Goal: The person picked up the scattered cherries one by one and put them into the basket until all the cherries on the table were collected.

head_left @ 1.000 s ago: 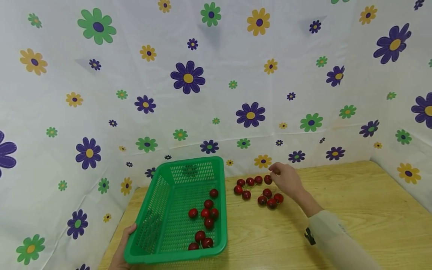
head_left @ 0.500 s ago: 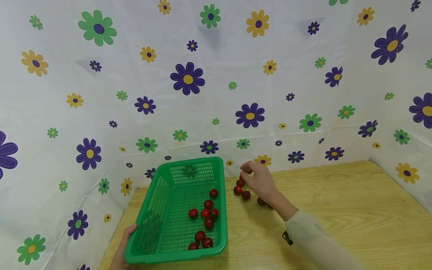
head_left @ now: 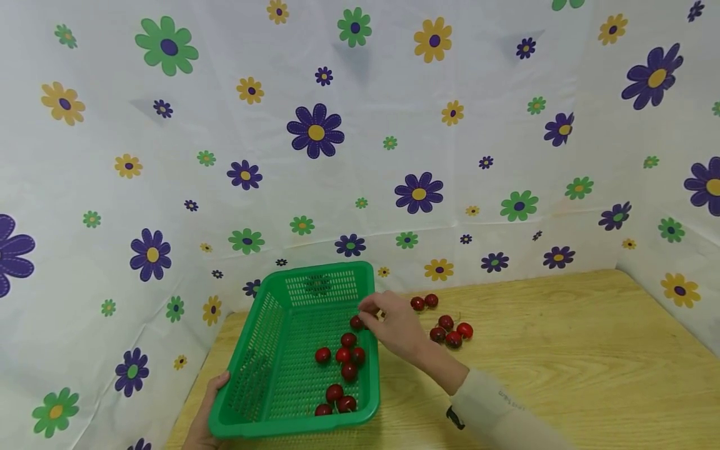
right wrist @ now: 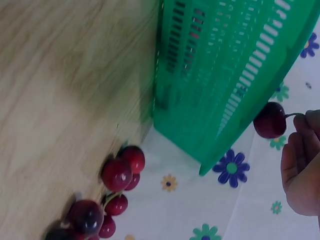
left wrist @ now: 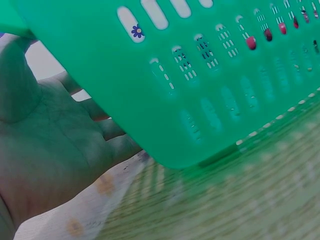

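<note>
My left hand [head_left: 207, 412] grips the left side of a green plastic basket [head_left: 369, 381], its thumb at the rim. In the left wrist view the fingers of this hand [left wrist: 50, 140] pass behind the basket's slotted wall [left wrist: 125, 95]. Several dark red cherries lie in the basket, mostly along its right side, one of them a lone cherry [head_left: 322, 355]. Over the basket's right rim is my right hand [head_left: 400, 330]. As the right wrist view shows, its fingertips pinch a cherry [right wrist: 270, 120] by the stem, the fruit hanging beside the rim.
On the wooden table [head_left: 551, 369], right of the basket, several cherries [head_left: 453, 339] lie in a cluster. Two more cherries [head_left: 430, 300] sit nearer the back, and others show in the right wrist view. A flower-patterned cloth [head_left: 360, 169] borders the table behind and at the sides.
My right hand has moved left from the back cherries to the basket's right rim, taking a cherry along. The left hand and the basket have stayed in place.
</note>
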Motion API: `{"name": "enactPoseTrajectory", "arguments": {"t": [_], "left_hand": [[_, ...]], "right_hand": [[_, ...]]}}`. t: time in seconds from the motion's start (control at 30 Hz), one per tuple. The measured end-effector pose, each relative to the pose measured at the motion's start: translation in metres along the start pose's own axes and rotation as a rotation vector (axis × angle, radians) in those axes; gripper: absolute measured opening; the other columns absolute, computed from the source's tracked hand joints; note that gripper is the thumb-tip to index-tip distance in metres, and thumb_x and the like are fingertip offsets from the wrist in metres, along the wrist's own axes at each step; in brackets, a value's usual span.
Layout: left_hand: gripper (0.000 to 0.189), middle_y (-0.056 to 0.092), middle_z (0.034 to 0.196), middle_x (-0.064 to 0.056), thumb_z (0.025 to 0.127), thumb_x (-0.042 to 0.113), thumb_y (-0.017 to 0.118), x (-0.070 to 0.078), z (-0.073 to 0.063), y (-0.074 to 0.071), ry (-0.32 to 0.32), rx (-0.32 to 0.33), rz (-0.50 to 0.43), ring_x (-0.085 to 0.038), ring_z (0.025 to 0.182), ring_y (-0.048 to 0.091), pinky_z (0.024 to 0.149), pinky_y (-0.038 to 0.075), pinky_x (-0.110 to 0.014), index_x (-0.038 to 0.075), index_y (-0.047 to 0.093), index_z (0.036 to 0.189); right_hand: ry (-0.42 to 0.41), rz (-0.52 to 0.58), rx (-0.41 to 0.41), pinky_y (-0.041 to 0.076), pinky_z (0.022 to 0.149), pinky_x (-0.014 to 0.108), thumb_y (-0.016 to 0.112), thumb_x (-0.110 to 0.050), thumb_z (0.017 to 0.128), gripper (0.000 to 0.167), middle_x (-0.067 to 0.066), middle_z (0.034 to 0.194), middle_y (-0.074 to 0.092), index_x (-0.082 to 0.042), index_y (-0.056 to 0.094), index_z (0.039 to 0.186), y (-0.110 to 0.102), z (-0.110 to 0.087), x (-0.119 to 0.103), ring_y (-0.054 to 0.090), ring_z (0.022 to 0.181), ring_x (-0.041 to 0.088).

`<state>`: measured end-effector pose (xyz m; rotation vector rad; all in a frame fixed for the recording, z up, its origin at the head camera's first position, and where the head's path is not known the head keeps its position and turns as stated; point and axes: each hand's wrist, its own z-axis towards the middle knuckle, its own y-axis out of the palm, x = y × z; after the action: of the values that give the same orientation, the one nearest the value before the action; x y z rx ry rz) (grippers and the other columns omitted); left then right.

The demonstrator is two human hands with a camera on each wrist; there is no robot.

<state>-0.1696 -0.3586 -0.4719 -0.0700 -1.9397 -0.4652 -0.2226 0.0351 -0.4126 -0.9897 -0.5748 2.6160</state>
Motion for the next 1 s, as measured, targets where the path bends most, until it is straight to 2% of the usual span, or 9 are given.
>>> {"name": "enactPoseTrajectory", "arguments": {"t": [0.13,0.27,0.5,0.67,0.87,1.0], "left_hand": [[0.055,0.069,0.1,0.005,0.102,0.057,0.019,0.0,0.0,0.0,-0.004,0.01,0.002,-0.011,0.091,0.067,0.085,0.055,-0.027,0.03,0.067,0.101],[0.056,0.069,0.1,0.005,0.101,0.057,0.018,0.0,0.0,0.0,-0.005,-0.014,-0.001,-0.011,0.092,0.067,0.085,0.055,-0.026,0.03,0.067,0.102],[0.056,0.069,0.101,0.006,0.101,0.056,0.018,0.001,-0.001,0.002,-0.009,-0.025,-0.003,-0.01,0.093,0.067,0.086,0.054,-0.026,0.031,0.067,0.102],[0.056,0.069,0.102,0.006,0.101,0.056,0.018,0.001,-0.001,0.002,-0.006,-0.039,-0.008,-0.009,0.093,0.067,0.086,0.054,-0.026,0.032,0.068,0.102],[0.057,0.07,0.104,0.008,0.102,0.054,0.016,0.001,0.0,0.003,0.018,-0.077,-0.015,-0.008,0.095,0.067,0.088,0.054,-0.025,0.034,0.069,0.104],[0.055,0.07,0.103,0.007,0.102,0.055,0.019,0.001,0.0,0.002,-0.005,-0.046,-0.025,-0.009,0.094,0.067,0.087,0.054,-0.026,0.032,0.069,0.102]], "right_hand": [[-0.016,0.016,-0.084,0.051,0.068,0.026,0.074,-0.005,0.088,0.006,0.001,0.087,0.071,-0.007,0.072,0.094,0.009,-0.008,-0.01,0.059,0.079,0.016],[0.004,0.007,-0.181,0.048,0.069,0.02,0.074,-0.009,0.089,0.005,0.0,0.089,0.072,-0.01,0.072,0.094,0.017,-0.017,-0.017,0.057,0.082,0.015],[-0.03,-0.021,-0.321,0.045,0.067,0.015,0.072,-0.008,0.089,0.005,0.0,0.085,0.07,-0.009,0.073,0.094,0.026,-0.027,-0.019,0.053,0.078,0.009],[-0.008,-0.061,-0.383,0.042,0.071,0.017,0.07,-0.01,0.09,0.006,-0.005,0.084,0.07,-0.012,0.074,0.094,0.031,-0.029,-0.016,0.05,0.077,0.004],[-0.002,-0.119,-0.428,0.04,0.073,0.019,0.069,-0.013,0.09,0.006,-0.008,0.084,0.069,-0.016,0.074,0.093,0.03,-0.029,-0.017,0.049,0.076,0.004],[0.013,-0.14,-0.442,0.038,0.072,0.017,0.069,-0.014,0.09,0.007,-0.009,0.084,0.069,-0.017,0.074,0.092,0.031,-0.029,-0.019,0.047,0.076,0.004]]}}
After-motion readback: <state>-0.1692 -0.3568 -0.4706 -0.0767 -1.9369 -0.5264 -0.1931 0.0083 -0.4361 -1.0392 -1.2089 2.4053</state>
